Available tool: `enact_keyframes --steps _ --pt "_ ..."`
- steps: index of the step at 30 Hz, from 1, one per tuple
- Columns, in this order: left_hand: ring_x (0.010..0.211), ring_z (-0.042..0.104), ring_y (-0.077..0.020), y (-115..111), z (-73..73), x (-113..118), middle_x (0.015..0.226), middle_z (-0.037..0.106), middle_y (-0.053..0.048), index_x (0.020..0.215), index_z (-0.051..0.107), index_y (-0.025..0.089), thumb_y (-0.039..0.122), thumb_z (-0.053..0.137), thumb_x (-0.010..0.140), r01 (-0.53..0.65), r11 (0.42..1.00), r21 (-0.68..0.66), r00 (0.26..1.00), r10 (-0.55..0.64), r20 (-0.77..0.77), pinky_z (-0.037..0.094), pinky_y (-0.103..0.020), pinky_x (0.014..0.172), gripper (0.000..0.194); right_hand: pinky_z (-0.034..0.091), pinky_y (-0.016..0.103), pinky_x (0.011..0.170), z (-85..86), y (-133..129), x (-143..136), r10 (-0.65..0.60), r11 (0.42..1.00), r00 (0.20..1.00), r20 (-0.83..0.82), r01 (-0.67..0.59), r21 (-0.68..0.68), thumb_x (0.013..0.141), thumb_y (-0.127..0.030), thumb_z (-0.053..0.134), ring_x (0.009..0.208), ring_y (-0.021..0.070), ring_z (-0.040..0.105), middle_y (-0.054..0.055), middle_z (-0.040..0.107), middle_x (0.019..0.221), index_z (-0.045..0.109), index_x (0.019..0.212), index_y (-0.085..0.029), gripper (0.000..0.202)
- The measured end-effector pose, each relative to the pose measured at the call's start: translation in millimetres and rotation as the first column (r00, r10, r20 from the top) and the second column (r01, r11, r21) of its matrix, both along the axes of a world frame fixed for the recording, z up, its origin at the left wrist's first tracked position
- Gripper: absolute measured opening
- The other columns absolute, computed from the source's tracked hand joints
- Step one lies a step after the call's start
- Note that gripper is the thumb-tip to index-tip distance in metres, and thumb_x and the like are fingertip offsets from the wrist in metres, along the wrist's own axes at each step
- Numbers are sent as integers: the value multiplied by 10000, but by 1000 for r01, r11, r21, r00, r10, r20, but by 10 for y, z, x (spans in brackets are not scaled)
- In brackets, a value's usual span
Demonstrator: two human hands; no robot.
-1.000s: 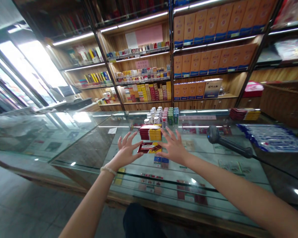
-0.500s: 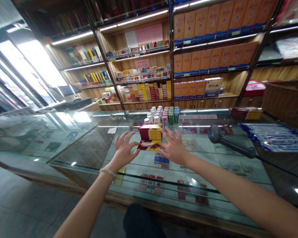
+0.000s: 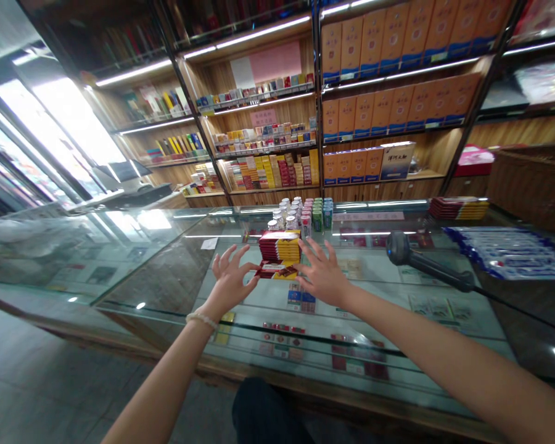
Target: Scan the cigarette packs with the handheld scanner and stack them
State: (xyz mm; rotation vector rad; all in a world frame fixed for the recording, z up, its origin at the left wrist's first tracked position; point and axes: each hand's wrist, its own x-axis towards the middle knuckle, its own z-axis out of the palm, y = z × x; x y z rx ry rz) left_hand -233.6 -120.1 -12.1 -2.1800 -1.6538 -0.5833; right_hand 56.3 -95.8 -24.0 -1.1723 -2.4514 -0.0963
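A stack of red and yellow packets [image 3: 280, 248] stands on the glass counter [image 3: 166, 277], with a lower front packet [image 3: 274, 270] lying against its near side. My left hand [image 3: 231, 279] is at the left end of that front packet, thumb and index finger at its edge, the other fingers spread. At the right end, my right hand [image 3: 324, 276] has its fingers spread, with fingertips beside the packets. Neither hand is closed round anything. Behind the stack are white-capped bottles [image 3: 284, 213] and pink, green and blue cans [image 3: 318, 213].
A black handheld scanner [image 3: 428, 265] with a cable lies to the right. Beyond it are blue and white packages [image 3: 513, 253] and another stack of red and yellow packets [image 3: 457, 208]. A small white paper [image 3: 209, 243] lies left. Stocked shelves stand behind the counter.
Both hands stay almost where they were beside the packets. The view has shifted very slightly; nothing else has visibly moved.
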Motion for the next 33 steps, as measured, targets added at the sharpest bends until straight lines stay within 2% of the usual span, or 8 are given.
enact_keyframes --steps 5,8,12,14,21,25,27,33 --pt "1555 298 -344 -6 15 10 1606 498 -97 1080 737 273 345 604 915 -11 1000 18 1000 12 -14 135 -616 1265 224 77 635 1277 -5 -8 14 -11 999 1000 -23 12 31 1056 -509 466 1615 347 185 122 326 1724 683 1388 -262 467" --pt "1566 288 -347 18 31 -17 1651 438 -123 1264 693 269 438 603 929 11 998 64 999 -8 -40 110 -583 1282 386 86 645 1274 -9 12 36 -16 999 1000 -15 16 38 1055 -571 429 1613 352 183 131 352 1711 644 1433 -246 543" --pt "1607 214 -366 70 77 -8 1709 340 -149 1580 464 260 601 612 922 60 994 95 994 -51 -100 19 -552 1301 756 53 680 1264 25 92 151 -21 998 1000 7 21 59 1036 -650 410 1628 363 124 126 233 1757 486 1574 -298 648" --pt "1619 188 -368 96 102 62 1730 298 -147 1620 409 266 611 588 941 67 993 98 992 -56 -109 -9 -551 1303 782 22 688 1262 67 140 256 -37 996 999 14 36 76 1026 -667 422 1636 362 78 103 165 1776 401 1619 -340 678" --pt "1620 203 -360 217 91 638 1725 317 -131 1602 446 295 565 558 977 42 990 134 998 -34 -61 -32 -582 1301 689 -6 681 1268 159 213 640 -143 985 989 31 139 103 1037 -649 400 1632 348 106 87 186 1773 362 1636 -356 667" --pt "1616 201 -376 302 93 1003 1718 319 -166 1603 444 240 536 527 998 75 991 115 996 -69 -53 -17 -611 1294 679 18 686 1267 178 213 836 -189 977 981 37 184 107 1045 -632 390 1626 352 137 102 212 1765 399 1624 -323 656" --pt "1615 199 -381 355 134 1171 1714 323 -176 1619 415 218 531 518 1002 99 989 111 995 -95 -44 -19 -613 1294 700 26 681 1266 221 215 969 -213 969 977 30 207 135 1052 -610 383 1624 350 148 108 227 1760 422 1613 -309 638" --pt "1625 172 -356 541 305 1769 1730 299 -140 1627 393 252 510 529 1003 153 980 126 987 -157 18 -4 -592 1307 689 50 692 1254 419 203 1467 -301 936 954 -1 295 189 1070 -552 352 1619 358 165 130 264 1745 513 1558 -280 582"
